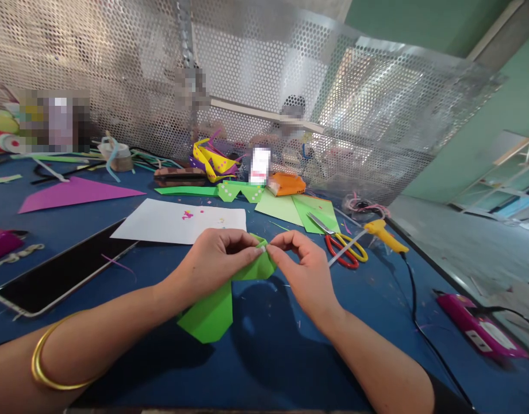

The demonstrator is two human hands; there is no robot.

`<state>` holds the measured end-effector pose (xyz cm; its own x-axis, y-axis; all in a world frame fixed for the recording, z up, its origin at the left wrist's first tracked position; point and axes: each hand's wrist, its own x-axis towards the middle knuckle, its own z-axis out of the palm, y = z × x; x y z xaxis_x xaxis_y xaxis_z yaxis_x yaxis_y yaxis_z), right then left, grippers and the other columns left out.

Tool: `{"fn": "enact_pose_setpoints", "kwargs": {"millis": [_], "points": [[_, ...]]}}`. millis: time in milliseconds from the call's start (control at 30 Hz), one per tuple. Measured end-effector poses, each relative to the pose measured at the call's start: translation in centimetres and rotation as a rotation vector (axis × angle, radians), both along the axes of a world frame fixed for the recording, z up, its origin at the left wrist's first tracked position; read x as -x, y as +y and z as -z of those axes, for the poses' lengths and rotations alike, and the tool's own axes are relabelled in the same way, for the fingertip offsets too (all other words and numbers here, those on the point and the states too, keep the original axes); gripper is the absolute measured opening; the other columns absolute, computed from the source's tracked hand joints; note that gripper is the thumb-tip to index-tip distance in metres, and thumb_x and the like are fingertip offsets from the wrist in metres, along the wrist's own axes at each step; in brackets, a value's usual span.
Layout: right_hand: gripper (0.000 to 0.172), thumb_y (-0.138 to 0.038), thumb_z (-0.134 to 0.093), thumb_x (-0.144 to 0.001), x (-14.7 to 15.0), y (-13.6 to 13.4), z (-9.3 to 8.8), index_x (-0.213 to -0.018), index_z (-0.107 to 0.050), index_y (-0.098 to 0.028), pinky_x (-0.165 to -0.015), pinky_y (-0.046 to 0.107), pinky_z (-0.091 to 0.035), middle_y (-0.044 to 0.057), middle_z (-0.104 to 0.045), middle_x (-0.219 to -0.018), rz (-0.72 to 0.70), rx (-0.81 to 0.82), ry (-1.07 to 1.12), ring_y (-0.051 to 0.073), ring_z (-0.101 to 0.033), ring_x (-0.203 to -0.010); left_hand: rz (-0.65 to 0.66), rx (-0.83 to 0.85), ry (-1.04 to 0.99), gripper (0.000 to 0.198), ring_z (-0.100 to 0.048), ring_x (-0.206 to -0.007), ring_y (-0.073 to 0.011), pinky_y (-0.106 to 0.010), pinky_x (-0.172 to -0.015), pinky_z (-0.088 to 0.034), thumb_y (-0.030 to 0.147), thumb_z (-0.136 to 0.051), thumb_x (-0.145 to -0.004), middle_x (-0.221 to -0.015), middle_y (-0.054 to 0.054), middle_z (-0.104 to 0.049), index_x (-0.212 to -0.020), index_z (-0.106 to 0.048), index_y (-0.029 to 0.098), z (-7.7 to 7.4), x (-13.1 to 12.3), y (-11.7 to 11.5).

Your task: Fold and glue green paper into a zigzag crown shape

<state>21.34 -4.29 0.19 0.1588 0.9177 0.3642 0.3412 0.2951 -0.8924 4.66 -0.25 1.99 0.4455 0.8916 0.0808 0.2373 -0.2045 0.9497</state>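
Grip of left hand (pixel 217 253) and right hand (pixel 303 270), each pinched closed on the green strip (pixel 256 268) at its upper edge above the counter (pixel 376 296) (broad end free), appears secure, though uneven finger pressure could crease or tear it.

Bare table (pixel 282 374) lay open at near centre between the forearms (pixel 126 316), and on the right before a black cord (pixel 415 310). Scissors (pixel 336 234) and a yellow glue gun (pixel 383 233) obstructed passage beyond the right hand (pixel 306 267); a perforated screen (pixel 256 52) closed the far side.
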Motion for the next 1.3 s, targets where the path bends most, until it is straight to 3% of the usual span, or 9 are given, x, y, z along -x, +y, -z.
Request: {"fn": "enact_pose_setpoints", "kwargs": {"millis": [733, 1300], "points": [[0.005, -0.024, -0.063, -0.079, 0.21, -0.21, -0.12, -0.077, -0.063, -0.020, -0.066, 0.028, -0.048, 0.000, -0.065, -0.075, 0.018, -0.008, -0.024, 0.016, -0.060, -0.074, 0.018, -0.003, 0.045, 0.027, -0.060, -0.068, -0.0161, -0.024, -0.059, -0.044, 0.041, -0.064, -0.076, -0.074, -0.002, -0.070, -0.082, -0.074, 0.017, -0.35, 0.07, 0.10], [0.003, -0.023, -0.062, -0.078, 0.29, -0.29, 0.08, -0.076, -0.062, -0.021, -0.068, 0.030, -0.046, 0.000, -0.066, -0.077, 0.048, -0.012, -0.100, 0.017, -0.060, -0.076, 0.020, 0.042, 0.030, 0.025, -0.056, -0.062, -0.0128, -0.021, -0.055, -0.040, 0.041, -0.066, -0.078, -0.069, 0.000, -0.066, -0.080, -0.073, 0.018, -0.08, 0.23, 0.23]]}}
